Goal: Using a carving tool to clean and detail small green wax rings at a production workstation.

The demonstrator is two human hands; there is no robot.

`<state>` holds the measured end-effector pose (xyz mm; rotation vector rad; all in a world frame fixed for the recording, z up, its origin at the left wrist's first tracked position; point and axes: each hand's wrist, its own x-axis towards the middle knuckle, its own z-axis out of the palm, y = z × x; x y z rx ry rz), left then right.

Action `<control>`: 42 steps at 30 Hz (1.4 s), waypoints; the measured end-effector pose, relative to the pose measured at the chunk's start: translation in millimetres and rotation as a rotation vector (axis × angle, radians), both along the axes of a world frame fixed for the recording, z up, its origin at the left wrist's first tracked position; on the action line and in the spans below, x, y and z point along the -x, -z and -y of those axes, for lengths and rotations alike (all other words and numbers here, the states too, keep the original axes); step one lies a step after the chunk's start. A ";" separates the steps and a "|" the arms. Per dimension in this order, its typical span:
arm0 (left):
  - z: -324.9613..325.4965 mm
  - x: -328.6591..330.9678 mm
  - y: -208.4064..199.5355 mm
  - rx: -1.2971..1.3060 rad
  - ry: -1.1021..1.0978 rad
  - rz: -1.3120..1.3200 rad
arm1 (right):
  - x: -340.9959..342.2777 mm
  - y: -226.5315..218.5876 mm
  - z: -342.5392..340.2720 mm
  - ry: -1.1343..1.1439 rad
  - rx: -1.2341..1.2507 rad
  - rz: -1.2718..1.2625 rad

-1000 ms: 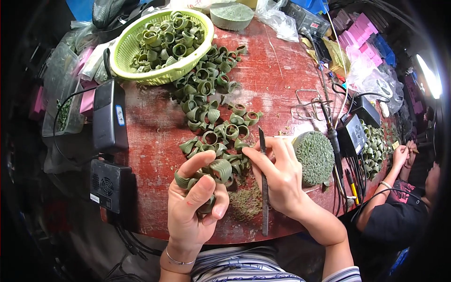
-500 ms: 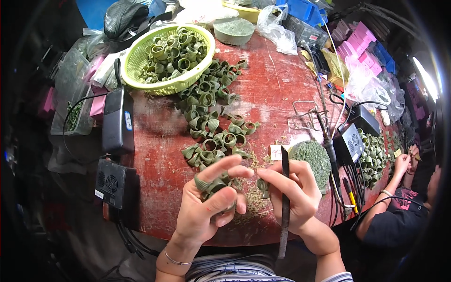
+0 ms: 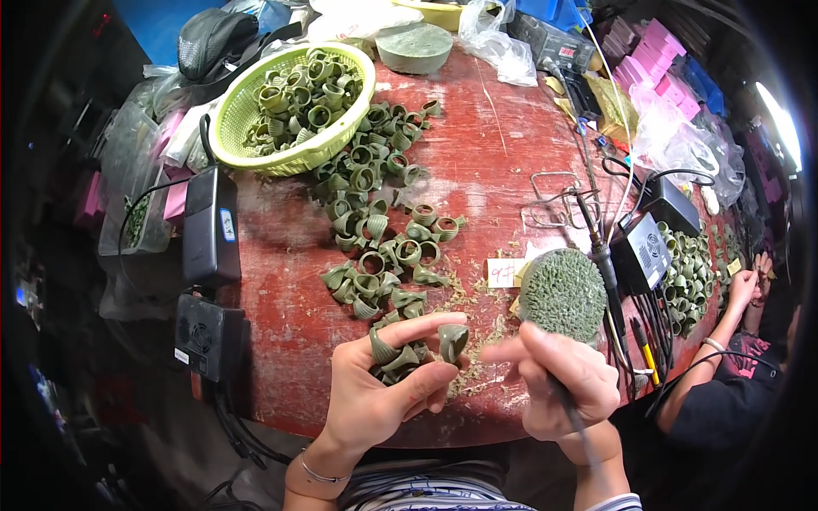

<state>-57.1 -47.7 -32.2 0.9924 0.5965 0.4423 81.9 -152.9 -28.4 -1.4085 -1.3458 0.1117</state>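
Note:
Cupped over the table's front edge, my left hand [image 3: 375,396] holds several dark green wax-like rings [image 3: 399,362]. One wide-topped green ring [image 3: 453,341] stands at its fingertips, between thumb and index finger. To the right, my right hand [image 3: 569,387] is closed around a dark, narrow file-like strip [image 3: 582,430], smeared by motion, which points down toward me. A small gap separates my right fingers from the ring at my left fingertips. Beyond my left hand, many similar loose rings [image 3: 372,261] spread over the red table [image 3: 477,179].
A yellow-green basket [image 3: 223,145] of rings stands at the far left. Beside my right hand is a round, rough green block [image 3: 562,294], with a handheld tool [image 3: 601,255] and cables. Black boxes [image 3: 211,336] line the left edge. A co-worker's hand [image 3: 743,288] works at far right.
My right hand has moved right and slightly down, away from my left, and the strip has swung from upright to slanting. A ring now stands at my left fingertips. The view has shifted slightly.

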 end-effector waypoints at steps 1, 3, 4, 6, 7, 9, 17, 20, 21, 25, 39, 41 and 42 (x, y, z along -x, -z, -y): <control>1.5 -1.4 -2.2 0.003 0.005 0.004 | 0.2 -4.5 4.3 -0.065 0.026 -0.096; 3.7 -2.7 -3.8 -0.099 0.002 0.019 | 1.3 -2.0 4.5 -0.171 0.008 -0.268; 4.2 -2.4 -3.0 -0.096 0.004 0.018 | 2.4 0.9 4.2 -0.169 0.011 -0.269; 5.3 -0.8 -0.9 -0.205 -0.015 0.022 | 4.9 6.1 3.2 -0.205 -0.027 -0.379; 5.6 0.0 -0.3 -0.203 -0.018 0.018 | 5.3 8.5 0.1 -0.212 -0.052 -0.367; 6.0 0.7 0.9 -0.292 -0.022 0.052 | 1.5 8.8 0.4 -0.248 0.008 -0.362; 3.0 3.4 -0.2 -0.179 -0.013 0.054 | -3.3 -1.4 -4.0 -0.232 0.128 -0.235; 3.2 3.9 -4.1 -0.117 -0.004 0.049 | -3.0 -0.7 -2.5 -0.174 0.111 -0.272; 2.4 4.6 -3.1 -0.093 -0.003 0.045 | -2.8 0.9 -3.4 -0.168 0.106 -0.284; 0.0 2.3 -3.0 -0.031 0.039 0.104 | -8.5 0.4 1.7 -0.062 0.060 -0.254; -1.0 4.4 -4.1 -0.042 0.067 0.052 | -5.0 4.1 -4.1 -0.172 0.048 -0.163; -0.2 3.2 -3.3 -0.093 0.073 0.025 | -6.0 3.7 -4.4 -0.170 0.040 -0.081; 0.4 3.3 -4.5 -0.117 0.065 0.002 | -6.0 3.1 -4.5 -0.172 0.037 -0.080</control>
